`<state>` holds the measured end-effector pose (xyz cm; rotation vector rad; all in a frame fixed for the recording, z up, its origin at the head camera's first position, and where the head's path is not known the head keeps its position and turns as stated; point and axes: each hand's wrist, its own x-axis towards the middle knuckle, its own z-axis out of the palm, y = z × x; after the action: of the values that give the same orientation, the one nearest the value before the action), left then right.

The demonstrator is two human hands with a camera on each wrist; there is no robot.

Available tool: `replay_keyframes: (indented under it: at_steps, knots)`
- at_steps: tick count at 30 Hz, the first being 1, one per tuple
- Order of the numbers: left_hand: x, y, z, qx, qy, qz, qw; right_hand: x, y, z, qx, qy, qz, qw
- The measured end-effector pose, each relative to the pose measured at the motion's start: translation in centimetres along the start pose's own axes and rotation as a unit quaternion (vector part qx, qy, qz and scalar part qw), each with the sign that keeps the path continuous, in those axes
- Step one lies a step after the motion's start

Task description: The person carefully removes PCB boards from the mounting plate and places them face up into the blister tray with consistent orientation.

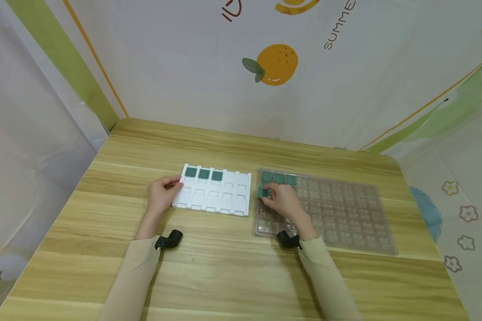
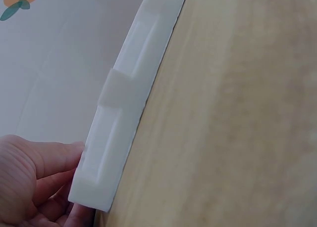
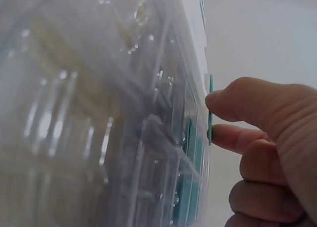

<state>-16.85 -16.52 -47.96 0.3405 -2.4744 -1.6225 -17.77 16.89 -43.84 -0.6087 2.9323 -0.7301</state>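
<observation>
My left hand holds the left edge of a white plastic tray, thumb and fingers at its corner. Three green square circuit boards lie in the tray's back row, starting from the left. A thin green circuit board is pinched between thumb and index finger of my right hand, seen edge-on in the right wrist view. This hand is over the left part of a clear plastic tray. More green boards sit in that tray's back left compartments, some partly hidden by the hand.
Both trays lie on a wooden table, side by side with a narrow gap between them. A white curtain printed with fruit hangs behind the table. Black wrist cameras are strapped to both wrists.
</observation>
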Motion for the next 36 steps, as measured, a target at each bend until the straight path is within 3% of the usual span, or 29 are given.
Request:
replay_keyframes:
  at_steps: [13, 22, 36]
  knots:
    - [-0.01, 0.04, -0.01, -0.010, 0.000, 0.001, 0.9999, -0.73, 0.39, -0.04, -0.015, -0.023, 0.020, 0.9994]
    - [-0.08, 0.07, -0.10, 0.006, -0.003, -0.001, 1.0000, -0.85, 0.24, -0.17, -0.044, -0.018, 0.008, 0.9988]
    - [-0.06, 0.13, -0.04, -0.001, -0.005, -0.003, 1.0000, -1.04, 0.08, -0.37, -0.046, -0.023, 0.001, 0.9987]
